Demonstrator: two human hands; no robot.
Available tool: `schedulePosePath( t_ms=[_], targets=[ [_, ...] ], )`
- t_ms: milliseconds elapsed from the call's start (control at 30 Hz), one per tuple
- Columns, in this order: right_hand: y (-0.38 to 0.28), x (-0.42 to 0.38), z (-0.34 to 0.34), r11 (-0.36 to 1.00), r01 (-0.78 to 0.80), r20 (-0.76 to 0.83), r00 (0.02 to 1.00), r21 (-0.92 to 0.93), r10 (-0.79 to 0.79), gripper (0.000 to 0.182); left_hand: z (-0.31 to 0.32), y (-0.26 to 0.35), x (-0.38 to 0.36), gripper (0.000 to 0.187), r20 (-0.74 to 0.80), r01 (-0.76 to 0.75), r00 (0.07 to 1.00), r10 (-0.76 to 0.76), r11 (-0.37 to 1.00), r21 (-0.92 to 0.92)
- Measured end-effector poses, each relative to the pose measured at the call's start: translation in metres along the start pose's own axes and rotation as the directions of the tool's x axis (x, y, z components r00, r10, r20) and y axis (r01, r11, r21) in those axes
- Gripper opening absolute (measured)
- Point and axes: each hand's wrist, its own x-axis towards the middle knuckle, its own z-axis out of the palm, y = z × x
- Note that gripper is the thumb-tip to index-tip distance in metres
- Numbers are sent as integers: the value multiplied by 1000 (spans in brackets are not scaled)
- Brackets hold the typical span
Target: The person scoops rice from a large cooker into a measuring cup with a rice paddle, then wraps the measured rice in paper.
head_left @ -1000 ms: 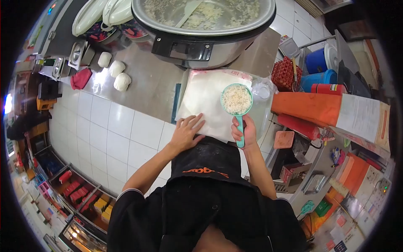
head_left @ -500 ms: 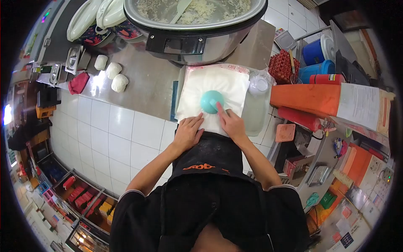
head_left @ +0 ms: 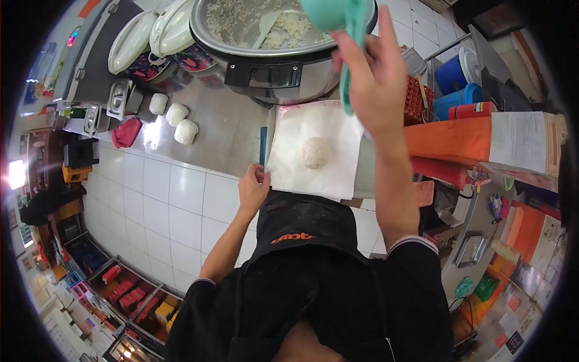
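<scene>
My right hand grips the handle of a turquoise scoop, raised over the right side of a large cooker pot. Cooked rice and a pale paddle are inside the pot. Below the raised scoop, a rounded mound of rice sits on a stack of white paper sheets. Beside the stack's left edge is my left hand, its fingers curled in. Whether those fingers pinch the paper's edge is hidden.
Several white wrapped bundles lie on the steel counter at left, near a red cloth. Two lidded pots stand behind. To the right are an orange box and a red fire extinguisher.
My right hand has lifted the scoop off the paper and carried it up to the pot, uncovering the rice mound. My left hand has slid left to the paper's edge, fingers now curled.
</scene>
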Motion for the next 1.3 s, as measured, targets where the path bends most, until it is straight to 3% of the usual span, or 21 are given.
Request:
schedulePosePath(
  t_ms=[67,100,133,200,267,333,367,533,600,733,800,867,900,933,967,1000,1067,1167,1200,1267,1300],
  targets=[
    [-24,15,17,994,-77,75,995,78,71,73,-5,1,4,30,-36,-8,999,8,1000,24],
    [-37,18,-1,918,3,231,968,-397,97,82,-6,0,7,29,-15,44,999,-45,998,-36],
    [-30,11,-7,917,5,241,966,-398,99,82,-5,0,4,28,11,108,994,-107,989,-99],
    [6,-18,-11,775,384,164,922,-502,-350,47,-8,4,3,26,25,152,988,-150,968,-202],
    [18,-76,-20,913,149,279,959,-380,-41,30,-11,9,4,25,44,199,980,-195,934,-297],
    [61,-150,-41,872,36,463,858,-487,223,32,-10,18,8,20,160,263,965,-208,782,-566],
    [77,-179,-49,838,21,508,803,-546,311,35,-12,27,11,20,157,272,962,-222,777,-568],
    [114,-246,-80,674,-5,388,815,-738,430,43,-10,45,27,19,260,263,955,-140,802,-536],
    [117,-250,-83,642,68,425,801,-764,421,45,-7,46,32,20,282,283,949,-143,781,-557],
    [102,-245,-77,722,-13,383,841,-692,382,41,-9,59,41,21,302,335,934,-190,761,-555],
    [110,-254,-80,636,138,415,856,-759,309,31,-7,51,45,22,309,328,935,-175,756,-567],
    [118,-260,-85,626,136,379,885,-768,272,27,-12,54,47,25,261,183,963,-71,883,-433],
    [120,-262,-87,623,144,357,905,-769,231,23,-18,59,45,35,197,-98,970,140,972,-212],
    [121,-263,-89,627,140,356,905,-766,234,23,-22,66,41,35,199,-94,971,136,974,-206],
    [120,-262,-91,679,122,355,910,-724,215,21,-28,86,36,40,145,-331,937,319,941,66],
    [120,-261,-93,727,108,354,915,-678,194,19,-30,96,33,46,143,-514,856,497,789,337],
    [121,-262,-98,740,117,375,907,-662,192,18,-26,86,37,48,190,-573,819,541,751,328],
    [125,-265,-110,720,157,426,880,-676,208,18,-18,37,55,32,452,-752,635,627,635,177],
    [127,-266,-116,686,180,445,865,-705,231,19,-18,29,55,32,445,-749,639,627,638,176],
    [127,-265,-128,693,222,495,841,-686,220,19,-19,21,54,22,505,-828,498,705,560,33],
    [127,-265,-134,700,253,534,818,-668,213,20,-20,21,50,22,503,-824,503,703,565,35]
  ],
)
